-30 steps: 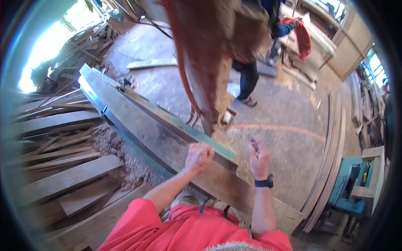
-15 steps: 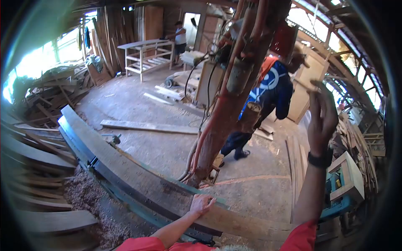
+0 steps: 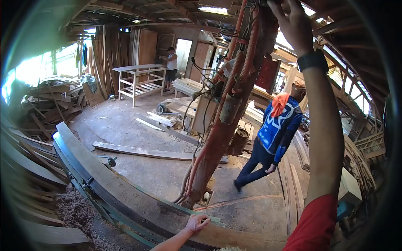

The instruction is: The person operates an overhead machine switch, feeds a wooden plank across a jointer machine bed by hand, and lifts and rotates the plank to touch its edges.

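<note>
A long wooden plank (image 3: 138,198) lies along a green-edged machine bed (image 3: 79,180) with a dark metal strip beside it. My left hand (image 3: 197,224) rests on this plank near its far edge, fingers bent over it. High in the view, my right hand (image 3: 293,27), with a dark wristband, reaches up beside the top of a reddish post (image 3: 217,146). Its fingers are extended and apart, partly cut off by the upper border. Whether they touch anything up there I cannot tell. Pipes, cables and an electrical box run along the post.
A person in a blue jacket (image 3: 278,129) walks just beyond the post. Another person (image 3: 171,67) stands at a wooden frame table (image 3: 140,79) at the back. A loose board (image 3: 146,151) lies on the floor. Shavings (image 3: 79,213) and stacked planks (image 3: 46,234) are at left.
My right hand has risen toward the top of the post. The person in blue, bent over before, now stands upright and walks. My left hand stays on the plank; the view has tilted up.
</note>
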`<action>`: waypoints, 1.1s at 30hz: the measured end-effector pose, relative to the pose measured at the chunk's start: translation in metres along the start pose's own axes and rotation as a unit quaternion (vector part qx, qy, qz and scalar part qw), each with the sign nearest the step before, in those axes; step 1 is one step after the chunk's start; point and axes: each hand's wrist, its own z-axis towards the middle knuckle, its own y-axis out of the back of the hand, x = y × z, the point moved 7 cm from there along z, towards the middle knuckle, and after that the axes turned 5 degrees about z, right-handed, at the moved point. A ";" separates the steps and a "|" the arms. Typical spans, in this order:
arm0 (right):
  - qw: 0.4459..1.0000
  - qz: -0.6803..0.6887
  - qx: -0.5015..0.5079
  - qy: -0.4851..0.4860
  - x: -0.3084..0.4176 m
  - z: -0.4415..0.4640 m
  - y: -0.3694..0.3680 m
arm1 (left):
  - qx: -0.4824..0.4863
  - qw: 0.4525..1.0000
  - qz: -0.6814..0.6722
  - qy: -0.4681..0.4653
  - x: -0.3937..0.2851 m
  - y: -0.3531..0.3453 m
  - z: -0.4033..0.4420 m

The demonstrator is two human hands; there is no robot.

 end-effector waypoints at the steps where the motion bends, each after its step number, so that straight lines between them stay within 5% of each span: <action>1: 1.000 0.020 -0.009 -0.004 -0.004 0.012 -0.005 | 0.020 1.000 -0.007 -0.009 0.003 -0.002 0.002; 5: 0.983 -0.081 -0.091 0.135 -0.016 0.051 -0.026 | 0.035 0.995 -0.009 -0.094 0.000 -0.003 -0.004; 8: 0.988 -0.137 -0.048 0.057 -0.018 0.071 -0.033 | 0.185 0.971 -0.147 0.030 0.017 -0.011 -0.001; 10: 0.988 -0.112 -0.068 0.076 -0.019 0.081 -0.036 | 0.181 0.963 -0.194 0.037 0.028 -0.010 -0.002; 14: 0.988 -0.154 -0.004 -0.021 0.010 0.079 -0.025 | 0.060 0.957 -0.283 0.003 0.010 0.050 -0.005; 17: 0.982 -0.167 -0.043 0.080 0.022 0.079 -0.021 | -0.049 0.941 -0.334 0.012 0.019 0.096 0.004; 20: 0.984 -0.150 -0.062 0.071 0.015 0.081 -0.022 | -0.128 0.913 -0.387 -0.002 -0.010 0.170 0.021; 24: 0.988 -0.087 -0.074 0.103 -0.009 0.094 -0.028 | -0.278 0.886 -0.355 -0.105 -0.027 0.255 0.052; 26: 0.986 -0.158 -0.031 0.042 0.018 0.087 -0.018 | -0.340 0.881 -0.297 -0.143 -0.052 0.298 0.062; 28: 0.990 -0.055 -0.028 0.129 -0.006 0.099 -0.032 | -0.376 0.881 -0.235 -0.163 -0.102 0.346 0.069; 33: 0.983 -0.135 -0.035 0.118 0.011 0.092 -0.032 | -0.417 0.849 -0.124 -0.300 -0.241 0.459 0.104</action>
